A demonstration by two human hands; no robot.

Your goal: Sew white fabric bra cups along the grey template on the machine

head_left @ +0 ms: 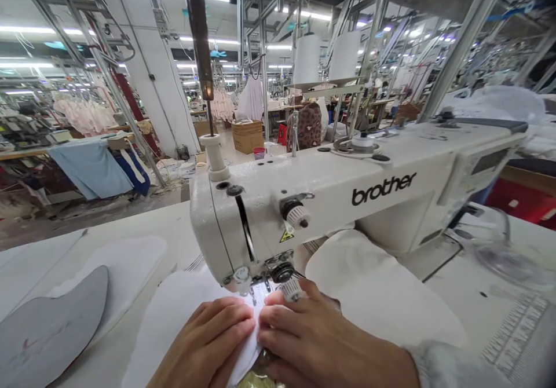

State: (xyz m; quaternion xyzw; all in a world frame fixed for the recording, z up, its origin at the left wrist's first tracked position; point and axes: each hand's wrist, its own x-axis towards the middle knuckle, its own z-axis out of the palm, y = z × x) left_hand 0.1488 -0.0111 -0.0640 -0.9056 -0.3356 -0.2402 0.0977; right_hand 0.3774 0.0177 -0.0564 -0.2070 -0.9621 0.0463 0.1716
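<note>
Both hands are at the needle of a white sewing machine. My left hand, fingers bent and pressed together, holds a white fabric piece just left of the presser foot. My right hand has its fingers closed on the fabric's edge, right of the foot and beside the lower white knob. The fingertips of the two hands almost meet. Another broad white fabric panel lies beneath the machine arm, to the right. The edge between my fingers is partly hidden.
On the left side of the table, a grey curved template lies partly over white fabric. A printed ruler scale is at the right. Thread cones stand behind the machine. Light blue cloth hangs off another table.
</note>
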